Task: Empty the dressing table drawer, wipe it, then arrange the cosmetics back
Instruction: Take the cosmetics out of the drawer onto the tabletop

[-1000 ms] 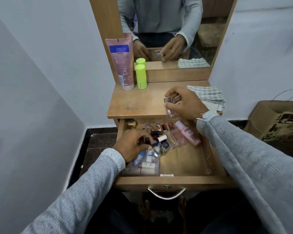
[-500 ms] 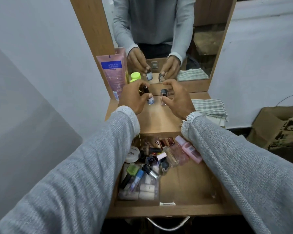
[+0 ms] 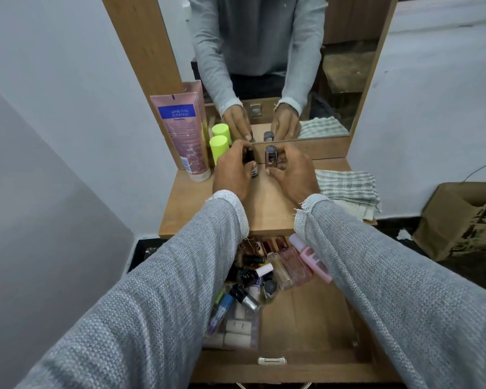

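Both hands out over the table top, close to the mirror. Left hand curled round a small dark bottle, held upright, thumb on its near side. Right hand curled round a small grey bottle, also upright, cap up. Both bottles down low at the table top; cannot tell if touching it. Just left of the left hand, a green stick and a tall pink tube, both standing. To the right, a folded checked cloth lying flat on the table. Below, drawer pulled open, with a heap of little bottles and tubes piled at its back and left side, bare wood on its right. Brown paper bag on the floor at far right.
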